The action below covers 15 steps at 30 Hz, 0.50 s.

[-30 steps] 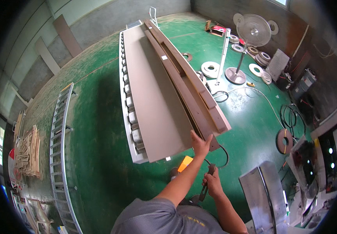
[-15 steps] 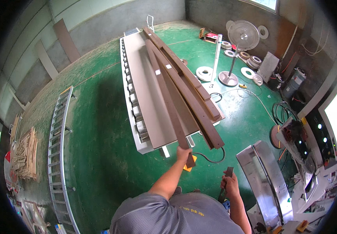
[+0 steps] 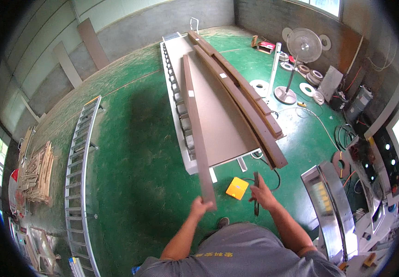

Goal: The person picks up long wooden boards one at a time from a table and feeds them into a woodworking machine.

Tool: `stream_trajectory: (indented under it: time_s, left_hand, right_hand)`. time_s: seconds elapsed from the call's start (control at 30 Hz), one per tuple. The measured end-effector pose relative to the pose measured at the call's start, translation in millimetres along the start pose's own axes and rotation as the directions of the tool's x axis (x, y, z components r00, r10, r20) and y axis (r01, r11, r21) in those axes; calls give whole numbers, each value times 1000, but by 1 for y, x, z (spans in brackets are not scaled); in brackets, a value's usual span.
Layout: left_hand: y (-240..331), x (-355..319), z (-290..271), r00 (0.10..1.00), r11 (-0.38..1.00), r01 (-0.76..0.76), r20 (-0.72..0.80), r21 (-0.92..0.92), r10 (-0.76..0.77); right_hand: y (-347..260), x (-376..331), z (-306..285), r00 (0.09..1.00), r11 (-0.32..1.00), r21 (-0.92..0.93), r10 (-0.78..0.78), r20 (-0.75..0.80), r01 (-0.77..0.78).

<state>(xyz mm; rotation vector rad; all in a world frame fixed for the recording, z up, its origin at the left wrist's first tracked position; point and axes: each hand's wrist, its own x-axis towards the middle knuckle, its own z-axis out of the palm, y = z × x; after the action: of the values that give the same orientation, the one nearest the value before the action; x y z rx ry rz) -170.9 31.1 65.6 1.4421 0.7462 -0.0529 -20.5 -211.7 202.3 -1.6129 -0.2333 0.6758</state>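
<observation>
The near end of a long, narrow brown board (image 3: 196,124) is in my left hand (image 3: 202,207), fingers closed around its edge. This board lies lengthwise along the left side of a long roller table (image 3: 223,134), and its near end overhangs the table's front. My right hand (image 3: 264,195) grips a short dark flat bar (image 3: 256,205), held upright in front of me, apart from the board. On the table's right side rest several more long brown boards (image 3: 241,92), stacked and overlapping. A white label shows on the held board.
On the green floor ahead stands a yellow box-like thing (image 3: 237,188) with a black cable. A metal roller ladder-like frame (image 3: 77,175) runs along the left. At right are a metal machine part (image 3: 326,207), a standing fan (image 3: 303,46) and several edging rolls (image 3: 259,87).
My left hand has swung the long board leftward, away from the stack, to the table's left side. My right hand has risen forward with the dark bar, now more upright. The view has shifted.
</observation>
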Motion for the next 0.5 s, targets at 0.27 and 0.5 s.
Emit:
stream_trajectory:
  time_s: [0.27, 0.5]
  left_hand:
    - [312, -86, -78, 479, 397, -369, -194, 841, 856]
    - [423, -152, -8, -413, -608, -599, 449, 521, 792]
  right_hand:
    - [-163, -2, 77, 885, 820, -333, -438, 159, 465]
    - [-232, -6, 112, 206, 221, -222, -975, -90, 950]
